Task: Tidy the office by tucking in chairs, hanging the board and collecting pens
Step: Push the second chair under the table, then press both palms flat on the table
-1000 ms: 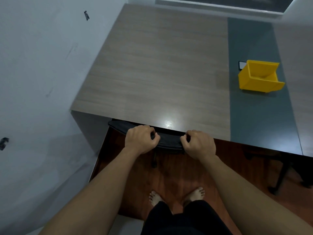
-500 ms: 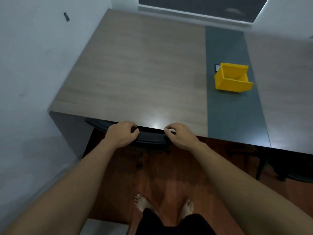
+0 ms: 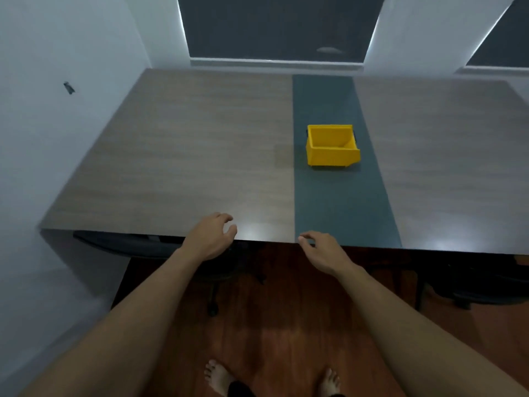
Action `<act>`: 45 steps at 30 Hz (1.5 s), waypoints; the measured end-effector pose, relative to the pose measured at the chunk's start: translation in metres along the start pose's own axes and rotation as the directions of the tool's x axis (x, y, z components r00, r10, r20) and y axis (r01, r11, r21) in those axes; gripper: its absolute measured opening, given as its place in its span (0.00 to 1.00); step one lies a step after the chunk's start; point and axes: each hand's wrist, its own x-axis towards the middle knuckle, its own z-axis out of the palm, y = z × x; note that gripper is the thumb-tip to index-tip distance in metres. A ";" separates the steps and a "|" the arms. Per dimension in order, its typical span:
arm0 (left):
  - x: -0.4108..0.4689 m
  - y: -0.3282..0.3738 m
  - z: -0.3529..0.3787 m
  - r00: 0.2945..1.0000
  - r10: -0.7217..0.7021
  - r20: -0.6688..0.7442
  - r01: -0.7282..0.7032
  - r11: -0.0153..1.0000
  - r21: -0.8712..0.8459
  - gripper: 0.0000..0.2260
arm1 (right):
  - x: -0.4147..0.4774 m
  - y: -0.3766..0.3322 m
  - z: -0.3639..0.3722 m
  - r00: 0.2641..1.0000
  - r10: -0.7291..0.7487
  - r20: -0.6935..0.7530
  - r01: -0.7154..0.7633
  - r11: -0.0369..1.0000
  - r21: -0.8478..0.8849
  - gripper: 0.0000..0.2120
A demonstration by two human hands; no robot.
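A black office chair [image 3: 123,244] is pushed under the front left edge of the wooden table [image 3: 186,156]; only its dark backrest top and base show. My left hand [image 3: 211,236] hovers over the table's front edge with fingers apart, holding nothing. My right hand [image 3: 320,250] hangs just in front of the edge, fingers loosely spread, also holding nothing. A yellow plastic bin [image 3: 332,149] stands on the dark grey strip [image 3: 343,207] in the middle of the table. No pens or board show.
A white wall [image 3: 57,138] runs along the left side of the table. Another dark chair [image 3: 469,285] sits under the table at the right. Dark windows [image 3: 274,27] lie behind the table. My bare feet stand on the reddish wooden floor [image 3: 286,325].
Both hands have let go of the chair's backrest and opened. The chair sits further under the table. My view has swung right and up, showing more of the table.
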 end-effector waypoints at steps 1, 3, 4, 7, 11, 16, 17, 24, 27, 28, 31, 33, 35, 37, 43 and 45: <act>0.001 0.015 0.010 1.000 -0.004 -0.005 0.004 1.000 0.001 0.24 | -0.004 0.018 -0.008 1.000 0.007 -0.004 -0.007 1.000 0.007 0.24; 0.004 0.045 0.031 1.000 -0.010 -0.012 0.010 1.000 0.010 0.24 | -0.009 0.054 -0.024 1.000 0.029 -0.002 -0.029 0.999 0.029 0.24; 0.006 0.059 0.042 1.000 -0.013 -0.017 0.013 1.000 0.010 0.24 | -0.011 0.072 -0.032 0.999 0.041 0.002 -0.042 0.998 0.040 0.24; 0.012 0.098 0.075 1.000 -0.021 -0.014 0.021 1.000 0.003 0.23 | -0.012 0.122 -0.054 0.997 0.080 0.008 -0.080 0.996 0.046 0.26; 0.021 0.138 0.117 0.999 -0.029 0.037 0.029 0.999 -0.013 0.22 | -0.011 0.169 -0.082 0.992 0.129 0.010 -0.129 0.991 0.029 0.28; 0.059 0.169 0.153 0.997 -0.024 0.067 0.024 1.000 -0.010 0.23 | 0.025 0.209 -0.100 0.991 0.130 0.019 -0.129 0.991 -0.032 0.29; 0.070 0.173 0.160 0.998 -0.021 0.066 0.022 1.000 -0.009 0.24 | 0.036 0.216 -0.100 0.992 0.127 0.013 -0.127 0.991 -0.037 0.29; 0.154 0.183 0.224 0.996 0.033 0.079 -0.036 0.999 0.034 0.30 | 0.126 0.276 -0.078 0.991 0.131 -0.031 -0.134 0.983 -0.123 0.32; 0.191 0.176 0.258 0.997 0.067 0.045 -0.070 0.995 0.072 0.32 | 0.154 0.304 -0.061 0.990 0.141 -0.003 -0.138 0.959 -0.248 0.34; 0.203 0.172 0.271 0.997 0.069 0.035 -0.072 0.994 0.086 0.32 | 0.158 0.313 -0.052 0.990 0.140 -0.005 -0.135 0.947 -0.293 0.34; 0.227 0.164 0.305 0.999 0.050 -0.001 -0.049 0.984 0.169 0.30 | 0.155 0.331 -0.024 0.983 0.057 -0.173 -0.119 0.920 -0.374 0.32; 0.232 0.160 0.323 0.995 0.051 -0.082 -0.028 0.968 0.251 0.28 | 0.154 0.333 -0.014 0.961 -0.005 -0.278 -0.120 0.895 -0.431 0.32; 0.234 0.160 0.331 0.988 0.056 -0.144 -0.012 0.958 0.287 0.28 | 0.158 0.334 -0.012 0.949 -0.052 -0.310 -0.112 0.865 -0.488 0.33; 0.236 0.160 0.333 0.985 0.071 -0.159 -0.020 0.954 0.299 0.28 | 0.162 0.337 -0.013 0.941 -0.069 -0.330 -0.114 0.857 -0.503 0.34; 0.238 0.161 0.338 0.981 0.047 -0.187 0.012 0.953 0.304 0.29 | 0.165 0.341 -0.010 0.922 -0.096 -0.376 -0.112 0.862 -0.494 0.37; 0.239 0.160 0.338 0.977 0.052 -0.205 0.012 0.954 0.298 0.29 | 0.166 0.341 -0.010 0.915 -0.108 -0.389 -0.111 0.859 -0.501 0.36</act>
